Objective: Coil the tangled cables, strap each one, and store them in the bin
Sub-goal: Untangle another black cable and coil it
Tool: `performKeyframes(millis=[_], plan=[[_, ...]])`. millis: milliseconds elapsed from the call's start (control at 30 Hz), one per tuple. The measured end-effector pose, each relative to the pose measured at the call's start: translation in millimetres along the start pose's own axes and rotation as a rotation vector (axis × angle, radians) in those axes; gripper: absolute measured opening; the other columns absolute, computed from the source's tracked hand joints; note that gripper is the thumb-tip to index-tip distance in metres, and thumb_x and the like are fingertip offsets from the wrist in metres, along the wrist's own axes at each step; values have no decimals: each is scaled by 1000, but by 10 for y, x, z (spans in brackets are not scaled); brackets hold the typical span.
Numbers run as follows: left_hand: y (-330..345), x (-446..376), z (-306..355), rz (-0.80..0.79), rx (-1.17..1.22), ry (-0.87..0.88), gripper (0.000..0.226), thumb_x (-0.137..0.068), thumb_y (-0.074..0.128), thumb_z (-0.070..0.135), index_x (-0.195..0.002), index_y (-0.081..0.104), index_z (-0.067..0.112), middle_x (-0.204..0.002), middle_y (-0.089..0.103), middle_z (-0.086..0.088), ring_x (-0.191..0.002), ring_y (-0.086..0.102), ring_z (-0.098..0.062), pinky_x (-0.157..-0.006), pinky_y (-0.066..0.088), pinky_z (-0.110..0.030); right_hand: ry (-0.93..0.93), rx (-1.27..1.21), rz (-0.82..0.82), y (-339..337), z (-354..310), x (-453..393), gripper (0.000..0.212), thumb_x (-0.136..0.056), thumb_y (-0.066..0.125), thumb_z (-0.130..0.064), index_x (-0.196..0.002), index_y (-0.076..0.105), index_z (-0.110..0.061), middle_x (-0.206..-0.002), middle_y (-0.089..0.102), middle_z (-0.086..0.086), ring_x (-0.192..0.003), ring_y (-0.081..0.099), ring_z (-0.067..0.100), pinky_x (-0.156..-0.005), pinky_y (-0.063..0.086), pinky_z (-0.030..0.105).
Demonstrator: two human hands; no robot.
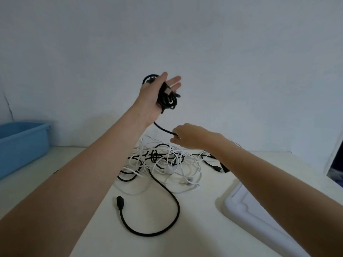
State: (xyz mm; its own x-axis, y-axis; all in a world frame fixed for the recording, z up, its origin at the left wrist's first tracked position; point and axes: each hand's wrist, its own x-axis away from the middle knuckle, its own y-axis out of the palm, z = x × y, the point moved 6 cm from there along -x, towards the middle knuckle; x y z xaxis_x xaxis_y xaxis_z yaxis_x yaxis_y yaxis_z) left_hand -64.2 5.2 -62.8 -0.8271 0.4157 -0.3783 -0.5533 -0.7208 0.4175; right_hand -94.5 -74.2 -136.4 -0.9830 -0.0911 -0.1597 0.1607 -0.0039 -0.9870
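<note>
Left hand around black coil; right hand perhaps pinching its tail.

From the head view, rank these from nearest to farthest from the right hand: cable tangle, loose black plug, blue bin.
1. cable tangle: just below the right hand.
2. loose black plug: nearer the camera, front left.
3. blue bin: far left edge.
</note>
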Motion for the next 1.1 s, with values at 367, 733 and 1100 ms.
performKeyframes(millis=[367, 733, 1100], plan=[[-505, 231, -440, -123, -713, -242, 30, -93, 54, 31, -103, 52, 3, -73, 74, -3, -63, 67, -11, -68, 51, -30, -198, 25, 262, -882, 24, 251, 41, -81, 70, -37, -53, 45, -19, -50, 41, -4, -50, 35, 12, -50, 26, 27], [-48, 660, -533, -577, -386, -504, 33, -82, 49, 42, -77, 45, 10, -40, 44, 1, -31, 34, -9, -60, 50, -23, -100, -767, 45, -677, 228, 248, 26, -85, 65, -30, -90, 63, -5, -55, 40, -6, -44, 30, 5, -46, 26, 18], [-113, 580, -498, -475, -324, -487, 23, -82, 58, 27, -64, 53, 12, -37, 37, 7, -30, 34, -4, -59, 47, -19, -113, -1043, -243, -252, 175, 329, 29, -80, 60, -46, -75, 68, -18, -73, 50, 3, -65, 39, 16, -61, 33, 18]])
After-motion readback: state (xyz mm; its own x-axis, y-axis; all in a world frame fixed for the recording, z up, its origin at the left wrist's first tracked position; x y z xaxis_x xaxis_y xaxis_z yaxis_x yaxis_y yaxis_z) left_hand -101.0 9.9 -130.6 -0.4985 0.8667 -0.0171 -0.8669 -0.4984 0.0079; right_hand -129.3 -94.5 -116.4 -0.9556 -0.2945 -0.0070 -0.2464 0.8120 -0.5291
